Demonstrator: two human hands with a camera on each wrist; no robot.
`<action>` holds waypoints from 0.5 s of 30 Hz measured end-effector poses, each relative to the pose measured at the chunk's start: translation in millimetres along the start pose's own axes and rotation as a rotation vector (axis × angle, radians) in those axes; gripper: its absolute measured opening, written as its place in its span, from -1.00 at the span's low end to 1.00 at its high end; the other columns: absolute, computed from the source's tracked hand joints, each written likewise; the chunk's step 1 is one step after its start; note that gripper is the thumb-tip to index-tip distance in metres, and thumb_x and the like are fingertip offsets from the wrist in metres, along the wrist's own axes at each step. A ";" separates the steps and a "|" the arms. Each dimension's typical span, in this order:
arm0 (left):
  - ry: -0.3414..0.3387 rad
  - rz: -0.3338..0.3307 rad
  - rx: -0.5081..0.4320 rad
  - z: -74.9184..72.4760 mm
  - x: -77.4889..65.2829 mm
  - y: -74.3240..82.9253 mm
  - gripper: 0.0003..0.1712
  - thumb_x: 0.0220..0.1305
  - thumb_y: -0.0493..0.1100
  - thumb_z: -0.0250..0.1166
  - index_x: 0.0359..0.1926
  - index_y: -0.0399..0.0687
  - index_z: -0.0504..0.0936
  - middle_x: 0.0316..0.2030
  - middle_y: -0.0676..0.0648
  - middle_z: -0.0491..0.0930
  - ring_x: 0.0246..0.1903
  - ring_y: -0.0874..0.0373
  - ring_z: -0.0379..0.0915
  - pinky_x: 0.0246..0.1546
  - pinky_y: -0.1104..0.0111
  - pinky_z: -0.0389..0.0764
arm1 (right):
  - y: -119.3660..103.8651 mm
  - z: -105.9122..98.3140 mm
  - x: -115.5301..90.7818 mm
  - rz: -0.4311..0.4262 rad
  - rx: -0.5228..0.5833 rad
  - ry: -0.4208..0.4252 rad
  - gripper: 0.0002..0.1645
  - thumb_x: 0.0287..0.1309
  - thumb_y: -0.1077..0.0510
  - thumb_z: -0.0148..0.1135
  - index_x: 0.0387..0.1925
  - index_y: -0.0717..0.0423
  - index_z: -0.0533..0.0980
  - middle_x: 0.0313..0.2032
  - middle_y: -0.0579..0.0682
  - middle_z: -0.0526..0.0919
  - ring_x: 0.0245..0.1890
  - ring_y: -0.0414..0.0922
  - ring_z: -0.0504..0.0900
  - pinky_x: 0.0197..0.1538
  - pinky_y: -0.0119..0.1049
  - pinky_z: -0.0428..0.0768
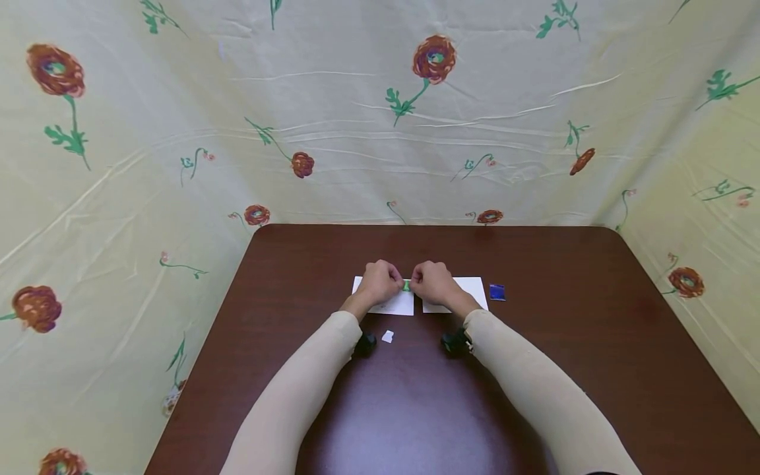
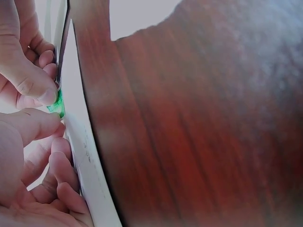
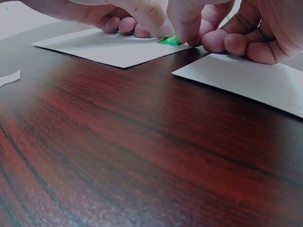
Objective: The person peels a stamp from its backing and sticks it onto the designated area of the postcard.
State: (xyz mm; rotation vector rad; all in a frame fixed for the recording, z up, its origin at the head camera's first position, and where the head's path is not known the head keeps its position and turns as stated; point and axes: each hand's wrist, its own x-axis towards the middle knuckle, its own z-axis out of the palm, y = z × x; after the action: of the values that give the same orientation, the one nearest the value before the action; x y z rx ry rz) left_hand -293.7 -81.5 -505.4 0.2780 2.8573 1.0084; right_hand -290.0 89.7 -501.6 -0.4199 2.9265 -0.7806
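Observation:
Both hands meet over two white cards that lie side by side with a narrow gap. Between the fingertips is a small shiny green piece (image 1: 406,285), seen closer as a green strip (image 3: 170,40) in the right wrist view. My left hand (image 1: 380,282) pinches its left end, above the left white card (image 1: 396,305). From the other side, my right hand (image 1: 436,284) pinches the right end, with its other fingers curled over the right white card (image 1: 475,287). Fingertips hide most of the green piece.
A small blue square (image 1: 497,292) lies right of the cards. Nearer me, a torn white scrap (image 1: 388,336) rests on the brown table (image 1: 534,369). Flowered sheeting (image 1: 356,99) hangs behind the table and at both sides.

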 end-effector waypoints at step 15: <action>0.041 0.035 0.062 3.7 -0.7 1.0 -0.91 0.15 -0.20 0.38 -0.48 -0.05 0.71 -0.51 0.01 0.65 -0.47 0.12 0.52 -0.49 0.39 0.51 | -1.9 2.1 -0.9 0.012 -0.003 0.017 -0.83 0.13 0.11 0.33 -0.53 0.01 0.58 -0.54 -0.08 0.60 -0.45 -0.10 0.56 -0.36 -0.26 0.53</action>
State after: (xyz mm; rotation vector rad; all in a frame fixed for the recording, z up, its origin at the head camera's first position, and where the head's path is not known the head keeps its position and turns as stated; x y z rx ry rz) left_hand -292.3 -78.6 -507.7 0.3169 2.9340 0.9428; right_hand -288.4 87.4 -502.4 -0.3973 2.9429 -0.7823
